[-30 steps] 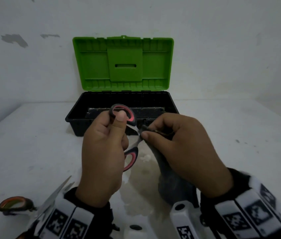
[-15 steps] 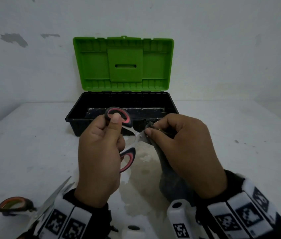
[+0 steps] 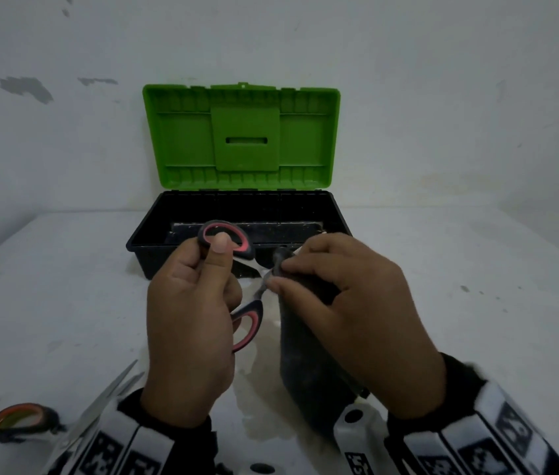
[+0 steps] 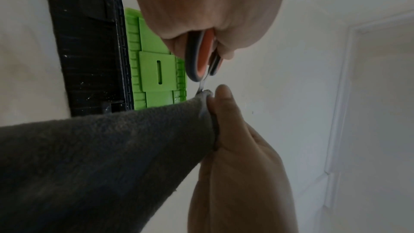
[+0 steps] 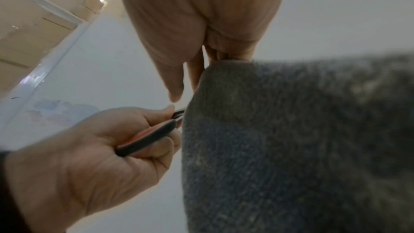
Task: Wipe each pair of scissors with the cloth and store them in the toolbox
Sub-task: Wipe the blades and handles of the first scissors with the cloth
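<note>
Nearest me, at seven o'clock by my left wrist, a second pair of scissors (image 3: 31, 423) lies flat on the white table (image 3: 459, 303), orange-lined handle toward the near left edge and blades running up toward one o'clock, partly under my wristband. The wristbands carry black-and-white square code patches; no words I can read on them.

Now my left hand (image 3: 189, 323), fingers curled tight round the red-and-black scissors (image 3: 247, 323), thumb pressed through the upper loop. The handles are spread, one loop at twelve o'clock and one at five, and the long axis runs left to right, blades pointing toward three o'clock into my other hand.

My right hand (image 3: 343, 303) is closed on the grey cloth (image 3: 309, 371), thumb and forefinger pinching a fold of it round the blade, so most of the metal is hidden. The rest of the cloth hangs down toward six o'clock, near a wet-looking patch on the table.

Bare tabletop spreads at nine o'clock and at three o'clock, right out to the edges.

Farther off at twelve o'clock, just behind my hands, the toolbox (image 3: 141, 246) stands open: black tub, green lid (image 3: 244, 138) upright against the wall. No label readable on it.
</note>
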